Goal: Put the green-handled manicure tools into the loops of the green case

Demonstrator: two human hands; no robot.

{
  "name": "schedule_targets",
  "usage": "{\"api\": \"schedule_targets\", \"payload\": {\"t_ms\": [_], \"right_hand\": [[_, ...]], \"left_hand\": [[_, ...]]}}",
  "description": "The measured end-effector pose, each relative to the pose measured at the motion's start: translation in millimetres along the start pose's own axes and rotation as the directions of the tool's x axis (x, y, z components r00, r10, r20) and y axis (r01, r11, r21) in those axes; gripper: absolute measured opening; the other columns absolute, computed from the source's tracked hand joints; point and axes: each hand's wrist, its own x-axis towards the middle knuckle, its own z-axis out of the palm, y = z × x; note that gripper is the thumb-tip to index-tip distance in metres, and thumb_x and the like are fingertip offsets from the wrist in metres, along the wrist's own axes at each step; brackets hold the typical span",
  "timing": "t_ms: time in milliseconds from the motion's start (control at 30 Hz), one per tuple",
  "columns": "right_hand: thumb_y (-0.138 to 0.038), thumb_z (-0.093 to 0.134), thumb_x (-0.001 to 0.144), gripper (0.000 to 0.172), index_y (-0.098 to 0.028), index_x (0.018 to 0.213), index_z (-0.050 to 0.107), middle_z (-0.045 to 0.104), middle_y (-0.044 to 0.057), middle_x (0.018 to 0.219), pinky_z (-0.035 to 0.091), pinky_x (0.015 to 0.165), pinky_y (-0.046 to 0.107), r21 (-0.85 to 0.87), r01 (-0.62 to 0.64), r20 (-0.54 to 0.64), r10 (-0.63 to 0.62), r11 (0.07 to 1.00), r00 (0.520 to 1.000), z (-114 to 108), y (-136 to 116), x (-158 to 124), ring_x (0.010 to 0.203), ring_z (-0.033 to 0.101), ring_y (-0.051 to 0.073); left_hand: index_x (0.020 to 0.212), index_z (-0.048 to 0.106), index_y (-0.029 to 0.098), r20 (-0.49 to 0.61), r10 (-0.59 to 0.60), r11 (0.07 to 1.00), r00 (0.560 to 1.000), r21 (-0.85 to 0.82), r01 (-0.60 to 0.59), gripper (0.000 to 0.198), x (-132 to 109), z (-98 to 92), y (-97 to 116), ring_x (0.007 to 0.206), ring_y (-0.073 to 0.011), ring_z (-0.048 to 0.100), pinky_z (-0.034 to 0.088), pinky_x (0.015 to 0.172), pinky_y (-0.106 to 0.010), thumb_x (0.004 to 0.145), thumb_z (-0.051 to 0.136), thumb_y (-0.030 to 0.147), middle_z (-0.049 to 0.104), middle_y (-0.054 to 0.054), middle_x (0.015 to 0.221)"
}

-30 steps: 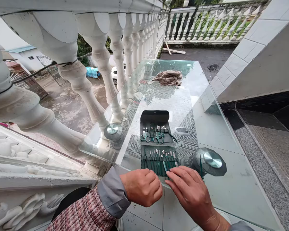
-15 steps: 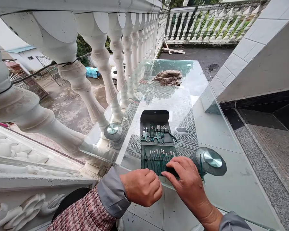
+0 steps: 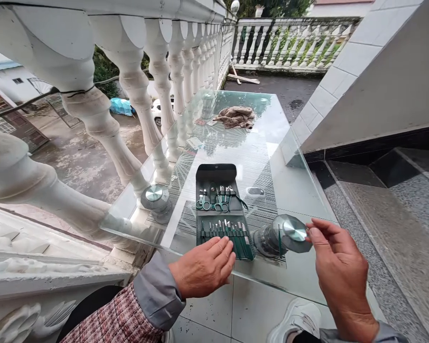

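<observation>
An open dark green manicure case (image 3: 218, 177) lies on the glass table (image 3: 271, 143). Scissors and clippers (image 3: 216, 200) fill its upper row, and several slim tools (image 3: 232, 232) sit in the lower row. My left hand (image 3: 203, 267) rests with fingers stretched out on the case's near edge. My right hand (image 3: 339, 271) hovers to the right, with thumb and forefinger loosely apart beside a metal table fitting (image 3: 289, 231) and nothing visible in them. A thin green tool (image 3: 279, 238) lies by that fitting.
A brown cloth (image 3: 236, 116) lies at the table's far end, and a small white oval object (image 3: 255, 192) sits right of the case. A second metal fitting (image 3: 155, 196) is at the left. The white balustrade (image 3: 136, 95) runs along the left, stone steps (image 3: 396, 200) on the right. My white shoe (image 3: 296, 319) shows below the glass.
My right hand left the case's lower row and moved right, past the metal fitting. My left hand opened from a fist and now lies flat on the case. The view shifted slightly.
</observation>
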Motion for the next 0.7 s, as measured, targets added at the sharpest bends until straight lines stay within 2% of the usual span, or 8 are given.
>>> {"api": "schedule_targets", "payload": {"t_ms": [100,200,267,333,400,467,567,700], "right_hand": [[-0.052,0.053,0.077,0.039,-0.019,0.096,0.063,0.067,0.004,0.082,0.047,0.066,0.031,-0.157,0.05,0.089,-0.036,0.986,0.995,-7.9,7.9,6.3,0.069,0.061,0.018],[-0.05,0.05,0.08,0.033,-0.021,0.087,0.064,0.066,0.003,0.075,0.046,0.06,0.029,-0.321,0.259,0.213,-0.197,0.911,0.957,-7.7,16.9,5.9,0.063,0.059,0.017],[-0.045,0.046,0.085,0.03,-0.02,0.085,0.063,0.066,0.004,0.078,0.047,0.064,0.03,-0.364,0.441,0.269,-0.361,0.82,0.893,-4.3,22.1,2.7,0.069,0.059,0.018],[-0.038,0.044,0.088,0.027,-0.018,0.088,0.063,0.067,0.006,0.085,0.047,0.074,0.034,-0.385,0.612,0.317,-0.523,0.691,0.791,0.0,26.1,-2.9,0.08,0.06,0.02],[-0.032,0.045,0.089,0.026,-0.016,0.095,0.064,0.067,0.009,0.094,0.045,0.083,0.038,-0.403,0.729,0.368,-0.631,0.554,0.683,4.1,29.1,-10.7,0.092,0.058,0.023],[-0.029,0.047,0.089,0.026,-0.014,0.102,0.063,0.067,0.011,0.101,0.044,0.087,0.04,-0.416,0.791,0.413,-0.681,0.449,0.604,7.1,31.4,-19.9,0.099,0.057,0.025],[-0.027,0.049,0.088,0.029,-0.012,0.109,0.061,0.065,0.012,0.108,0.044,0.089,0.04,-0.392,0.839,0.444,-0.721,0.379,0.533,8.5,34.4,-31.4,0.104,0.055,0.026],[-0.031,0.051,0.088,0.036,-0.011,0.117,0.057,0.064,0.013,0.112,0.043,0.092,0.042,-0.321,0.867,0.438,-0.751,0.381,0.493,4.6,38.6,-38.3,0.107,0.055,0.027]], "left_hand": [[0.112,0.057,0.004,0.028,-0.02,1.0,0.999,-0.009,0.02,0.042,0.4,5.3,1.6,0.112,-0.0305,0.054,0.044,0.096,-0.042,0.09,0.05,0.039,0.058,-0.019,0.118],[0.111,0.058,0.004,0.006,-0.016,1.0,1.0,0.004,0.016,0.038,0.7,7.5,1.8,0.111,-0.0302,0.055,0.045,0.095,-0.042,0.092,0.048,0.035,0.059,-0.019,0.117],[0.111,0.058,0.004,-0.01,-0.011,1.0,1.0,0.021,0.011,0.036,1.1,7.3,1.2,0.11,-0.0301,0.056,0.046,0.093,-0.042,0.092,0.048,0.033,0.06,-0.019,0.116],[0.11,0.059,0.003,-0.035,0.006,0.999,0.999,0.044,-0.004,0.034,1.4,5.2,0.6,0.11,-0.0299,0.056,0.047,0.092,-0.042,0.09,0.05,0.029,0.06,-0.019,0.115],[0.108,0.061,0.004,-0.079,0.058,0.997,0.995,0.054,-0.054,0.03,1.6,1.0,0.3,0.108,-0.0294,0.057,0.048,0.09,-0.041,0.088,0.053,0.026,0.062,-0.018,0.113],[0.103,0.064,0.005,-0.143,0.148,0.989,0.979,0.047,-0.143,0.027,1.9,-4.7,0.5,0.105,-0.0282,0.059,0.05,0.087,-0.039,0.087,0.054,0.025,0.064,-0.017,0.11],[0.089,0.068,0.008,-0.257,0.249,0.968,0.934,0.039,-0.248,0.025,2.8,-11.7,1.7,0.093,-0.0252,0.064,0.053,0.078,-0.035,0.087,0.053,0.028,0.068,-0.014,0.097],[0.079,0.069,0.009,-0.338,0.284,0.958,0.897,0.05,-0.284,0.026,4.6,-13.1,2.0,0.081,-0.0231,0.067,0.055,0.07,-0.033,0.087,0.054,0.029,0.069,-0.012,0.084]]}}
